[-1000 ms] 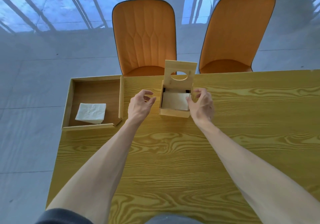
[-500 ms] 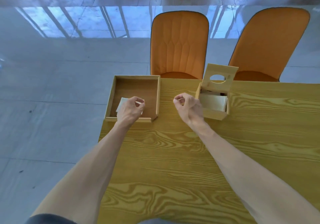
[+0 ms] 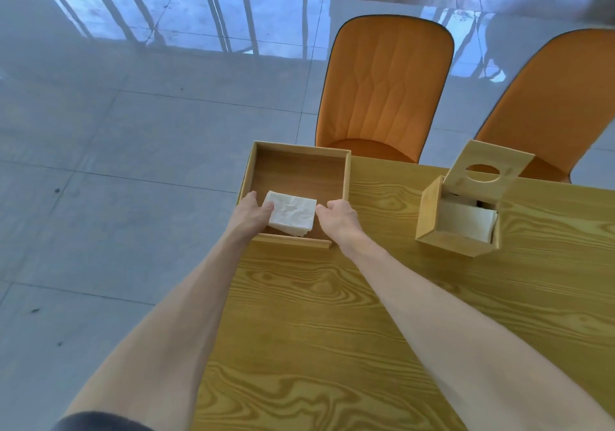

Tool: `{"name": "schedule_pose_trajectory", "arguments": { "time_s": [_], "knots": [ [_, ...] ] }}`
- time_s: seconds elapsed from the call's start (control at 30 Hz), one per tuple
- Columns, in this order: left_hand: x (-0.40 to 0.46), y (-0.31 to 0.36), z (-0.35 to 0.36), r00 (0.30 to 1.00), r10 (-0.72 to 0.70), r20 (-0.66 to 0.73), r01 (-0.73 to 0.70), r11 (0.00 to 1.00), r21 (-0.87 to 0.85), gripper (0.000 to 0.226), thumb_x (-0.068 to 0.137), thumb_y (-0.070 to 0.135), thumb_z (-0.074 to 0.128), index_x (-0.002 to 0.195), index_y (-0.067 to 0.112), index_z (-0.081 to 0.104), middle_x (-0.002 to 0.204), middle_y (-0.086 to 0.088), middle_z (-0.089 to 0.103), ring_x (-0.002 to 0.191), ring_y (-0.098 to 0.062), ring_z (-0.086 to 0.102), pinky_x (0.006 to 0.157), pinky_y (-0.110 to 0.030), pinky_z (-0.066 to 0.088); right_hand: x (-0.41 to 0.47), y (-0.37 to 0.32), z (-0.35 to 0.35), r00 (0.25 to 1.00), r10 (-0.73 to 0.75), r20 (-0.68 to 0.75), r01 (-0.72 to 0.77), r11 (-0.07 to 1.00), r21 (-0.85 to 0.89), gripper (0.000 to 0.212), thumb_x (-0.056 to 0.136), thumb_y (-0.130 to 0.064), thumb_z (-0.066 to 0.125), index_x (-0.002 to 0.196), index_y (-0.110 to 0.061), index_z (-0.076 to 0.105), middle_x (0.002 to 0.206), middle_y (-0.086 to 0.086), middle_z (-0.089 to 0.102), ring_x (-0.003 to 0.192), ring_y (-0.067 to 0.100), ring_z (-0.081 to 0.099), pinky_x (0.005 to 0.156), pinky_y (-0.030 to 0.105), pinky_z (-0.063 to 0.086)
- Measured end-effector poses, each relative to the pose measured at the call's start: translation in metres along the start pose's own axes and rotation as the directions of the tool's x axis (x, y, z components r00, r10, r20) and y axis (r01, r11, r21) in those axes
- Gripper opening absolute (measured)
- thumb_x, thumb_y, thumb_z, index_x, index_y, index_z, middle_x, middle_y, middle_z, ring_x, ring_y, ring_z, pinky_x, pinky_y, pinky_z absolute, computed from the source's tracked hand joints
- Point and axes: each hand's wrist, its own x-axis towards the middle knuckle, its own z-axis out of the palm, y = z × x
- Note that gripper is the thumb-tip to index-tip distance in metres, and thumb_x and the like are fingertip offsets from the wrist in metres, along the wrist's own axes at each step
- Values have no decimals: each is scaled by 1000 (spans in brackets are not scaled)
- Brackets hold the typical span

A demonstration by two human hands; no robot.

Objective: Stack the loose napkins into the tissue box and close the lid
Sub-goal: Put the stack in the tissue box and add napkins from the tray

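both hands in wooden tray (image 3: 346, 177) at table's left corner. left hand (image 3: 250, 215) and right hand (image 3: 337, 217) partly curled, fingertips pressing opposite sides of the napkin stack (image 3: 292, 212). tissue box (image 3: 457, 221) to the right, lid (image 3: 487, 169) up, napkins inside.

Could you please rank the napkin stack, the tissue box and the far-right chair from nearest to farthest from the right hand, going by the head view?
1. Napkin stack: in the tray, just left of the right hand, at its fingertips.
2. Tissue box: to the hand's right on the table, lid up.
3. Far-right chair: beyond the table's far edge, behind the box.
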Motion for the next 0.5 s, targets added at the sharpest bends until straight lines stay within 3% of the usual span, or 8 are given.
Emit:
{"name": "schedule_pose_trajectory", "arguments": {
  "time_s": [0.17, 0.23, 0.3, 0.4, 0.5],
  "knots": [
    [14, 1, 9, 1000, -31, 0, 31, 999, -27, 63, 101, 29, 44, 154, 5, 21, 161, -12, 27, 146, -29, 30, 115, -41, 29, 12, -5, 19, 994, 92, 56, -96, 994, 57, 32, 93, -12, 42, 62, -19, 35, 68, -1, 39, 69, 23, 44, 57, 31, 40],
    [18, 5, 10, 999, -33, -10, 32, 999, -32, 61, 101, 28, 46, 153, 4, 25, 160, -11, 30, 145, -28, 32, 114, -40, 30, 15, -8, 25, 991, 113, 67, -119, 988, 100, 34, 89, -12, 44, 57, -18, 38, 66, 0, 42, 71, 24, 47, 76, 41, 57],
    [21, 6, 10, 999, -35, -21, 34, 999, -38, 57, 100, 26, 48, 150, 2, 31, 156, -12, 36, 142, -29, 37, 111, -39, 33, 17, -7, 29, 990, 123, 67, -131, 982, 135, 35, 89, -12, 45, 55, -18, 38, 66, 0, 43, 71, 24, 48, 90, 51, 57],
    [26, 3, 9, 996, -92, -13, 90, 989, -121, 62, 98, 23, 56, 151, 3, 30, 157, -12, 34, 142, -29, 36, 114, -40, 34, 17, -6, 30, 990, 126, 69, -135, 978, 158, 34, 85, -9, 45, 55, -19, 33, 62, -1, 35, 69, 23, 40, 91, 57, 55],
    [28, -2, 8, 987, -162, 13, 162, 969, -189, 60, 92, 17, 65, 144, -1, 41, 142, -14, 52, 127, -30, 53, 103, -38, 46, 17, 0, 29, 988, 117, 96, -133, 976, 174, 28, 82, -9, 44, 58, -20, 34, 63, 0, 39, 70, 27, 41, 91, 62, 52]
  ]
}}
